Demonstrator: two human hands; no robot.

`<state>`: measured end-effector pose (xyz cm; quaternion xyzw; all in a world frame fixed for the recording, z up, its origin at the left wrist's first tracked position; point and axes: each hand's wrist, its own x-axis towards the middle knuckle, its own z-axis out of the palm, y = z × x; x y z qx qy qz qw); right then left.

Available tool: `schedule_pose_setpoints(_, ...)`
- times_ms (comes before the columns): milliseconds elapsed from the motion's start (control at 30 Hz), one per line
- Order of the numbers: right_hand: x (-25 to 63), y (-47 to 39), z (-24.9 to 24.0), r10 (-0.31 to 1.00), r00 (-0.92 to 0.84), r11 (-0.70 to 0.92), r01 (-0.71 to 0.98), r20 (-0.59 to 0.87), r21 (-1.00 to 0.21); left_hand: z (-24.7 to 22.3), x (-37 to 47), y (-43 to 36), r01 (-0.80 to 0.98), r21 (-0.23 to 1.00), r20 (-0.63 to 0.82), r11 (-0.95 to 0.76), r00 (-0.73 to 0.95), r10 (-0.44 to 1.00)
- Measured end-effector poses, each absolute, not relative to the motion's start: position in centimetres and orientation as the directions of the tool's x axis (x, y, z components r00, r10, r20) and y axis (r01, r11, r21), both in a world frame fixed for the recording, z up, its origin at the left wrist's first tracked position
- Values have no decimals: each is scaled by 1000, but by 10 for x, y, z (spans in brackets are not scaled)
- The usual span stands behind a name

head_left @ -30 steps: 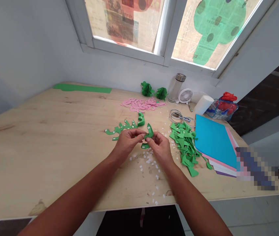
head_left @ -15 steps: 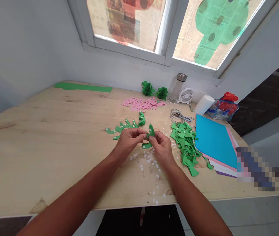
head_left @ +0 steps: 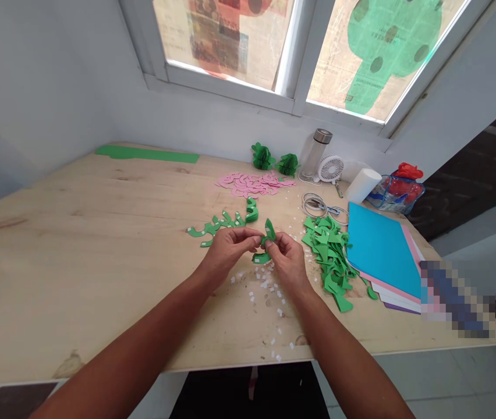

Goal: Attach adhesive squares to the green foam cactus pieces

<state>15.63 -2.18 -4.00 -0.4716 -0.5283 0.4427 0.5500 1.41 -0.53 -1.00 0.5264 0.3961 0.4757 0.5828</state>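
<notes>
Both hands meet over the middle of the table around a curved green paper cutout with a small white patch near its lower end. My left hand pinches at its left edge, thumb and forefinger together. From the other side, my right hand grips the cutout between thumb and fingers. Just beyond my left hand lie similar green cutouts bearing white patches, beside a small stack of green cutouts. Tiny white paper bits are scattered on the table below my hands.
To the right are a heap of green scraps, coloured sheets and scissors. Pink cutouts, green folded paper trees, a bottle, a small fan and a white roll stand or lie toward the wall.
Almost nothing differs. Both hands keep their hold on the green cutout in the same place, and the view has shifted very slightly.
</notes>
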Motion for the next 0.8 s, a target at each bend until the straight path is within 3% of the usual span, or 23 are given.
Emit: schedule_pose_setpoints(800,156,-25,-34,987,34,154,16,154,-988,-13,15,-6,-211,977,48,-1,219,975)
